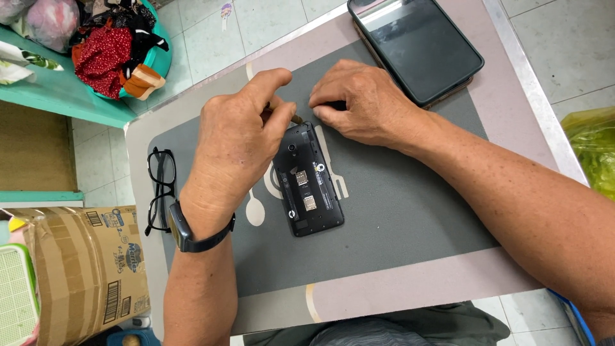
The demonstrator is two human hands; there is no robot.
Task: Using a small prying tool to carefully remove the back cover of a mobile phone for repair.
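A small black phone (309, 182) lies face down on the grey mat (397, 211) with its back cover off, showing card slots and the camera. My left hand (234, 144) pinches a thin brownish tool (296, 118) whose tip rests at the phone's top edge. My right hand (359, 102) rests with closed fingers on the mat just above the phone's top, fingertips pressing on something small and dark that I cannot make out. A dark watch (186, 234) is on my left wrist.
A larger black phone (416, 45) lies screen up at the table's far right. Black glasses (160, 189) sit at the mat's left edge. A cardboard box (83, 269) stands on the floor at left, a teal shelf with cloth (115, 51) beyond, a green bag (592, 150) at right.
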